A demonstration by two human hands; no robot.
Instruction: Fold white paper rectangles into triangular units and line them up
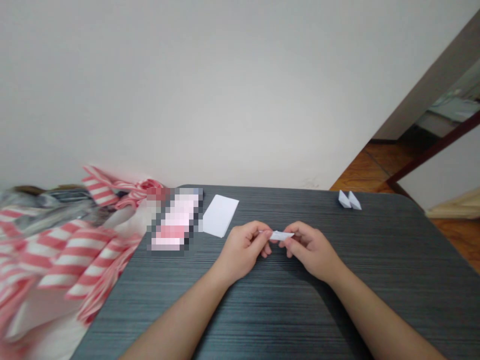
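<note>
My left hand (245, 248) and my right hand (311, 248) meet above the middle of a dark grey wood-grain table (262, 310). Between them is a small folded strip of white paper (281, 235), pinched at its left end by my left fingers and at its right end by my right fingers. Both hands are closed on it. The paper is held just above the tabletop.
A stack of white paper sheets (221, 215) lies left of my hands, beside a blurred pink object (176, 225). Two small folded paper pieces (349, 200) sit at the far right edge. Red-and-white striped bags (71, 250) crowd the left side. A white wall stands behind.
</note>
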